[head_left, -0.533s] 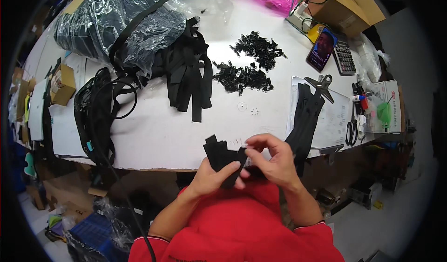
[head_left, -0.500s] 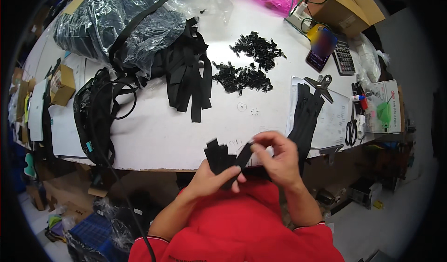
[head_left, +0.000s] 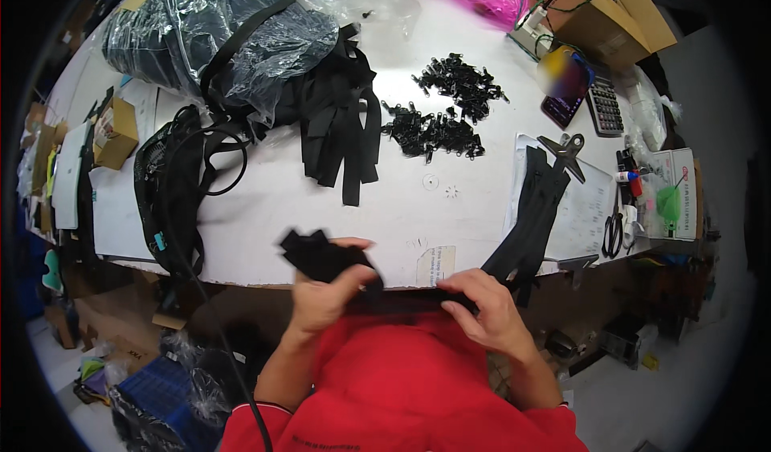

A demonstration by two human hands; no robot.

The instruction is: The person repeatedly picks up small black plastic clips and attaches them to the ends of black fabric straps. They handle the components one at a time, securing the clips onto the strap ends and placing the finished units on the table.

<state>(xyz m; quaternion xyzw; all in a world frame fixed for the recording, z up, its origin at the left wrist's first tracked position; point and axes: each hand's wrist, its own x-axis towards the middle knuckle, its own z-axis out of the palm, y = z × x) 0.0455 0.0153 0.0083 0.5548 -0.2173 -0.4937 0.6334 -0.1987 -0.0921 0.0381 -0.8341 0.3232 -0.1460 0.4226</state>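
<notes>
A folded bundle of black zipper tape strips (head_left: 317, 255) is gripped in my left hand (head_left: 321, 299), above the table's front edge. The thumb presses across its near side. To the right, my right hand (head_left: 491, 311) pinches a black strip (head_left: 456, 297) between thumb and fingers. That strip seems to run along the table edge toward the bundle, but its middle is dark and hard to follow. Long black zipper tapes (head_left: 526, 219) lie just beyond my right hand, under a large metal clip (head_left: 566, 156) on printed sheets (head_left: 580, 215).
Two piles of black zipper sliders (head_left: 462, 86) lie mid-table. More black strips (head_left: 341, 122) hang from a plastic-wrapped roll (head_left: 217, 38) at the left. Scissors (head_left: 613, 231), a phone (head_left: 566, 102), a calculator (head_left: 605, 106) and cardboard boxes (head_left: 606, 30) are at the right. A cable (head_left: 205, 299) crosses the left side.
My hands have moved apart: the left went left with the bundle, the right moved slightly down. A small printed paper patch on the table edge now shows between them.
</notes>
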